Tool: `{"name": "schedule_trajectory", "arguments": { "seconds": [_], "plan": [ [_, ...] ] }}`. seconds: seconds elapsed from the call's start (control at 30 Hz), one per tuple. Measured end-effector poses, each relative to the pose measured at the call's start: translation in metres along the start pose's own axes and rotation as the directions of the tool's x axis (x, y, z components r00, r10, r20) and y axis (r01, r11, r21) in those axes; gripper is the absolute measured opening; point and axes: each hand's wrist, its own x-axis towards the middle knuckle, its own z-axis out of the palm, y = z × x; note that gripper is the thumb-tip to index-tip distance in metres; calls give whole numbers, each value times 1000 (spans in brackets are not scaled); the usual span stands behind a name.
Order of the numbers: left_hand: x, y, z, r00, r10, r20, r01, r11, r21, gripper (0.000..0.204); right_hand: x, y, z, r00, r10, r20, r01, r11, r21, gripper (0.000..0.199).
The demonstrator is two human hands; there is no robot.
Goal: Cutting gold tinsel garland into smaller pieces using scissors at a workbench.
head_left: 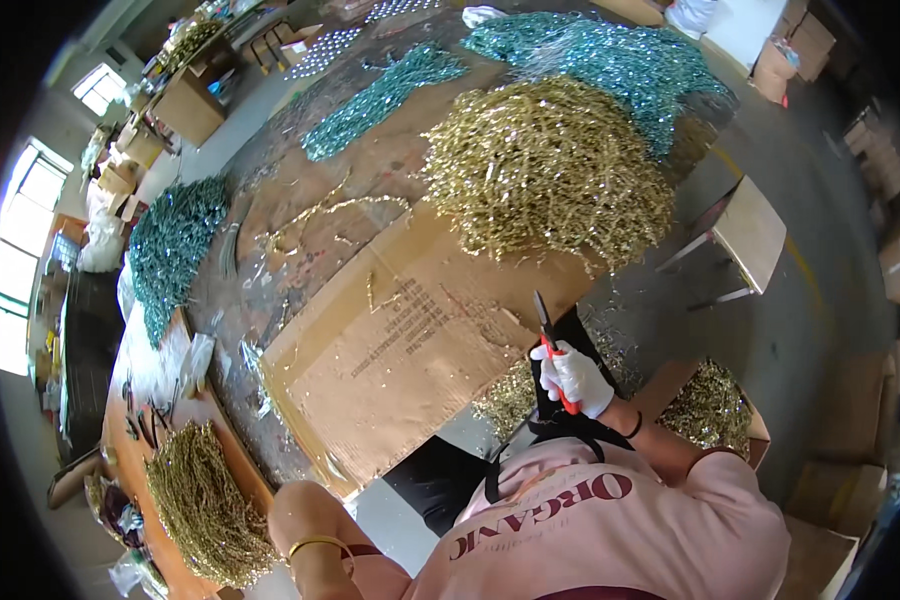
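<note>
My right hand, in a white glove, is closed around a red-handled tool with a narrow, dark, pointed tip. Whether it is scissors or pliers I cannot tell. The tip points up and away from me, just off the near right edge of a flat cardboard sheet on the table. Beyond that tip a large heap of glittery gold strands lies partly on the cardboard. My left arm, with a gold bangle, bends back at the lower edge; its hand is out of the picture.
Teal glitter strands lie in bunches at the left, at the middle back and at the far right. Another gold bunch hangs over the wooden tabletop near dark-handled tools. A stool and a box of gold strands stand right.
</note>
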Motion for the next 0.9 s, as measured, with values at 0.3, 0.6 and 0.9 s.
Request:
{"name": "schedule_trajectory", "arguments": {
  "seconds": [0.3, 0.6, 0.9],
  "plan": [
    [13, -19, 17, 990, -73, -122, 43, 971, -236, 18, -6, 15, -22, 1000, -3, 5, 2, 997, 79, 23],
    [15, 31, 19, 999, 14, 37, -37, 638, 769, 22, -8, 7, -15, 1000, -13, -12, 13, 1000, 2, 23],
    [-36, 11, 0, 935, -346, -78, 225, 407, 885, 11, 1, 5, -15, 996, 88, -16, -87, 994, 62, 29]
  ]
}}
